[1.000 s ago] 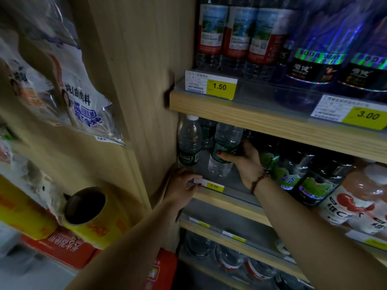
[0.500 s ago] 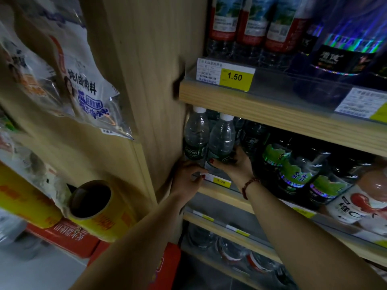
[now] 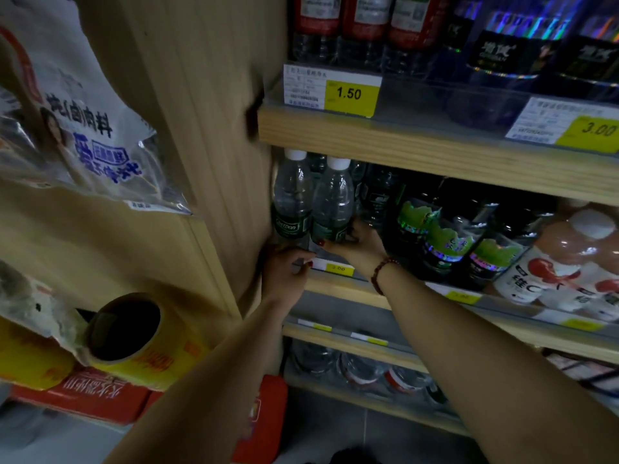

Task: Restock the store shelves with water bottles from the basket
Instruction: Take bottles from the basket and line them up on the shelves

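Note:
Two clear water bottles with white caps and green labels stand upright at the left end of the middle wooden shelf (image 3: 338, 289). My right hand (image 3: 356, 244) grips the base of the right bottle (image 3: 333, 202), thumb across the label. The left bottle (image 3: 291, 195) stands beside it against the wooden side panel. My left hand (image 3: 284, 271) rests on the shelf's front edge below it, fingertips touching the price strip (image 3: 331, 266). No basket is in view.
Dark bottles with green labels (image 3: 445, 236) and a pink drink (image 3: 569, 259) fill the same shelf to the right. Red-labelled bottles (image 3: 365, 25) stand on the shelf above, more bottles (image 3: 361, 370) below. Hanging bags (image 3: 77, 128) and a yellow roll (image 3: 134, 339) are at left.
My right hand has set the tilted bottle upright next to the left one and slid down to its base. My left hand has stayed on the shelf edge.

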### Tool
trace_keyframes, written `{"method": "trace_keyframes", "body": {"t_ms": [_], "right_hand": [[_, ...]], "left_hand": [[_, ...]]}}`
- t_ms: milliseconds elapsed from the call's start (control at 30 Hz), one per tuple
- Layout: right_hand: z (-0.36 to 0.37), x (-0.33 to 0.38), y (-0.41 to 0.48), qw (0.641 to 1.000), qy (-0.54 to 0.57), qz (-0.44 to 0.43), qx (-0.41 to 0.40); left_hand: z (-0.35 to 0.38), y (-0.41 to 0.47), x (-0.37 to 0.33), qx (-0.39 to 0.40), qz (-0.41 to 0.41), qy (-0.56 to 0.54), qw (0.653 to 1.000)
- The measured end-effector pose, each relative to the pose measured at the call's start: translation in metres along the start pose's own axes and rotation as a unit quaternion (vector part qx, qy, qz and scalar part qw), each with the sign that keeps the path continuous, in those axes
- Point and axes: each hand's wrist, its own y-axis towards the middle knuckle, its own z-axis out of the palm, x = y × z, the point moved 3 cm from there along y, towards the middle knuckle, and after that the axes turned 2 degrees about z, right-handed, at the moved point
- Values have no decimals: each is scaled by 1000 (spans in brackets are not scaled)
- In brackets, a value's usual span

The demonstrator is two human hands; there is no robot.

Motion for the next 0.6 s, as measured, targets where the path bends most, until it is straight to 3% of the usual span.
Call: {"method": "trace_keyframes", "body": {"t_ms": [167, 267, 400, 600], "right_hand": [[-14, 4, -13, 998, -57, 15, -19], [-35, 1, -48, 985, -147, -58, -61], [-81, -19, -109, 944, -301, -124, -58], [-172, -92, -232, 919, -379, -3, -108]], "left_hand": [[-10, -3, -16, 21, 33, 54, 998], [-11, -15, -28, 28, 60, 109, 992], [9, -44, -44, 71, 76, 176, 979], [79, -109, -105, 193, 105, 200, 955]]}}
